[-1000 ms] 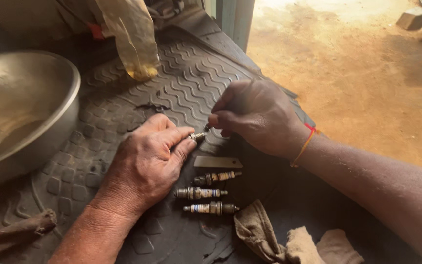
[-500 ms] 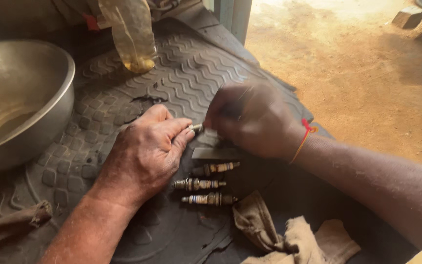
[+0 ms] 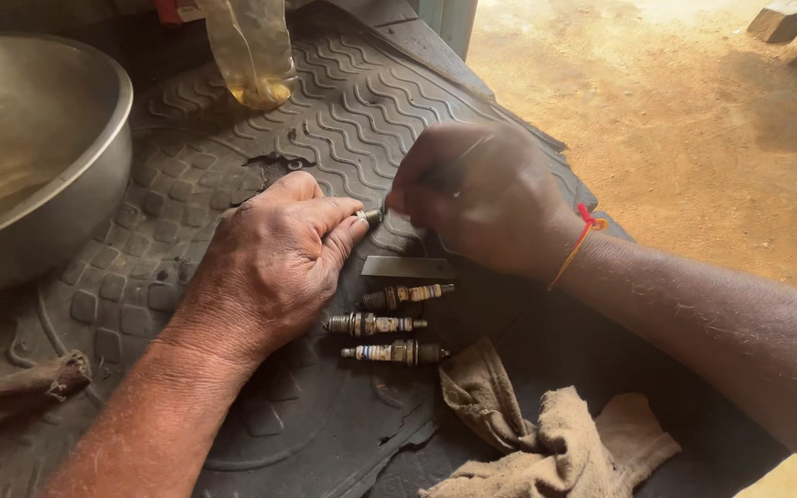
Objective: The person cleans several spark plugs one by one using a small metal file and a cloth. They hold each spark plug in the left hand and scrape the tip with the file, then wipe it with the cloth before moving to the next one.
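Observation:
My left hand [image 3: 274,263] lies knuckles-up on a black rubber mat [image 3: 343,101], closed around a spark plug whose metal tip [image 3: 371,217] pokes out between thumb and forefinger. My right hand [image 3: 481,198] is closed on a thin tool whose point meets that tip; most of the tool is hidden in the fist. Three more spark plugs [image 3: 389,323] lie side by side on the mat just below the hands. A flat metal blade [image 3: 408,267] rests beside them, under my right wrist.
A large metal bowl [image 3: 94,175] stands at the left. A clear plastic bag [image 3: 251,55] with yellowish liquid hangs at the top. A dirty rag [image 3: 546,433] lies at the lower right, a brown cloth roll [image 3: 20,392] at the lower left. Bare dirt ground [image 3: 694,138] is beyond.
Both hands stay together at the plug tip; my right hand has shifted slightly, working the tool against it. The view has drifted a little.

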